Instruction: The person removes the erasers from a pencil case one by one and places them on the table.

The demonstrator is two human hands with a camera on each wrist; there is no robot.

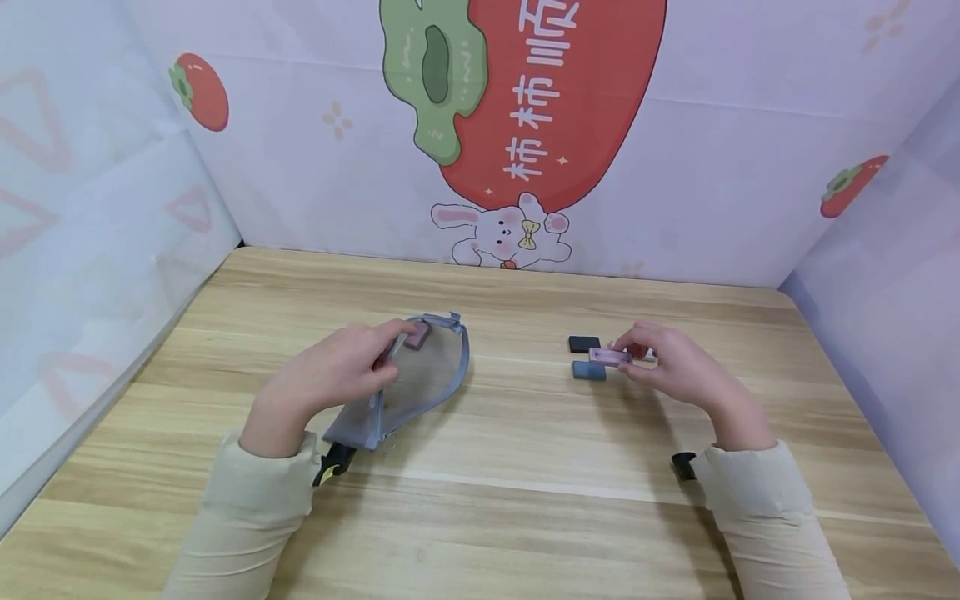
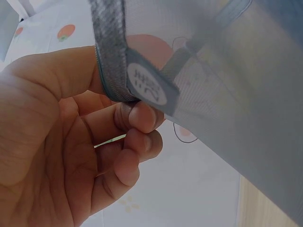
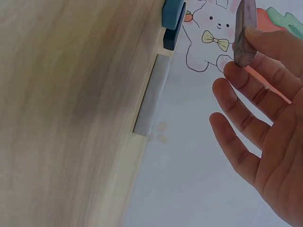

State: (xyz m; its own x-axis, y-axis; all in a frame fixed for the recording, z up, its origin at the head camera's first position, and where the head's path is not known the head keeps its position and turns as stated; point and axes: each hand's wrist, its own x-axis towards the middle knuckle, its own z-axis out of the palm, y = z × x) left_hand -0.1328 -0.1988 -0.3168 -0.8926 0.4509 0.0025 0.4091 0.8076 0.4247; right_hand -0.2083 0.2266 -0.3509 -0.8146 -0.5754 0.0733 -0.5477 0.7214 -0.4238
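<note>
My left hand [image 1: 333, 371] grips the edge of a grey-blue mesh zip pouch [image 1: 427, 379], holding its mouth open. In the left wrist view, the pouch's zip edge and a fabric tag [image 2: 149, 87] lie at the fingers. A small pink block [image 1: 417, 335] shows at the pouch's far end. Between thumb and fingertips, my right hand [image 1: 678, 367] pinches a purple rectangular block [image 1: 609, 357], raised off the table in the right wrist view. Beneath and beside it lie a blue block [image 1: 588, 371] and a black block [image 1: 583, 343]. A whitish-grey bar [image 3: 154, 94] lies near them, mostly hidden by the hand in the head view.
The wood-grain table [image 1: 495, 533] runs back to a printed cloth wall [image 1: 300, 192] with a rabbit and persimmon. Cloth walls also stand at the left and right. Black wrist gear [image 1: 335, 462] shows by the left cuff, and another black piece [image 1: 684, 466] by the right cuff.
</note>
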